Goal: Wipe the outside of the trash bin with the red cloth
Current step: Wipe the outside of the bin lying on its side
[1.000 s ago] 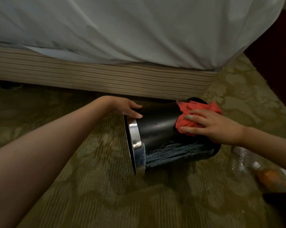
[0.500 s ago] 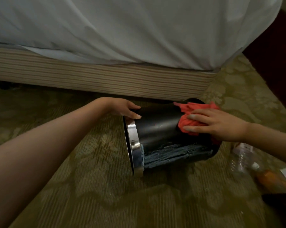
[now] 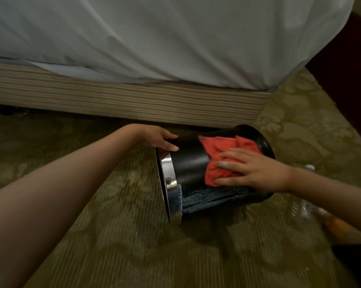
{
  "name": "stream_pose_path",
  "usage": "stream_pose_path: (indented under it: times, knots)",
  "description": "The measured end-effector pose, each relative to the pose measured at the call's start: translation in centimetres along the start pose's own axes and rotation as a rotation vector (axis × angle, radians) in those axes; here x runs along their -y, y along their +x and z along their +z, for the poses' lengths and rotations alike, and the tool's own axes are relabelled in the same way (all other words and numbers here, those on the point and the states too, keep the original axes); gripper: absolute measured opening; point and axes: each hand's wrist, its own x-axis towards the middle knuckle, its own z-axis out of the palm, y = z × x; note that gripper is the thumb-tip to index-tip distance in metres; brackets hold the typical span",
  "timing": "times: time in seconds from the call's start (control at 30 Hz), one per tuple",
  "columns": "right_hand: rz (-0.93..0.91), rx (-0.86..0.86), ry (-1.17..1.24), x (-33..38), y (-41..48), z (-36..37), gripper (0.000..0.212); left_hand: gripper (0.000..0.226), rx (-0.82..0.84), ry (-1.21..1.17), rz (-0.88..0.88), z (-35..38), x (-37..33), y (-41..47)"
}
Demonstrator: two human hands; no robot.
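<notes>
A black trash bin (image 3: 189, 163) with a shiny metal rim lies on its side on the carpet, its mouth facing left. My left hand (image 3: 154, 138) grips the top of that rim, thumb on the outside of the black wall. A crumpled red cloth (image 3: 217, 150) lies over the upper side of the bin. My right hand (image 3: 252, 170) presses flat on the cloth with fingers spread and straight. A dark blue cloth (image 3: 212, 199) hangs from the rim along the bin's lower side.
A bed with a white sheet (image 3: 175, 38) and a striped base (image 3: 123, 100) stands close behind the bin. A clear plastic bottle (image 3: 306, 204) and an orange object (image 3: 335, 223) lie on the patterned carpet (image 3: 123, 235) under my right forearm. Dark furniture (image 3: 345, 69) stands at the right.
My right hand has slid the red cloth leftward and down the bin's side, spreading it wider. My left hand stays on the rim.
</notes>
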Motion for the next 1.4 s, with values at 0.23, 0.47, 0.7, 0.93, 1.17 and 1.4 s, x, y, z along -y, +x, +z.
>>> stream_pose_path:
  times: [0.23, 0.47, 0.7, 0.93, 1.17, 1.4]
  knots:
    - [0.131, -0.037, -0.046, -0.8, -0.9, 0.2, 0.046, 0.059, -0.006, 0.011, -0.008, -0.1, 0.1, 0.2]
    - [0.179, -0.119, 0.166, 0.5, 6.6, 0.1, 0.051, 0.066, -0.023, 0.054, -0.014, 0.1, -0.2, -0.1]
    - [0.562, -0.162, 0.175, -0.4, -1.2, 0.6, 0.056, 0.064, -0.005, 0.182, -0.011, -0.3, -0.7, -0.3]
    - [0.533, -0.259, 0.226, 4.6, 6.9, 0.2, 0.057, 0.068, -0.029, 0.094, -0.041, -0.2, -0.3, 0.1]
    - [0.694, -0.201, 0.274, 0.3, 1.8, 0.9, 0.051, 0.064, -0.034, 0.027, -0.046, -0.4, -0.2, -0.2]
    - [0.782, -0.288, 0.166, 2.2, 5.4, 1.0, 0.049, 0.062, -0.060, 0.058, -0.047, -0.2, -0.8, 0.2]
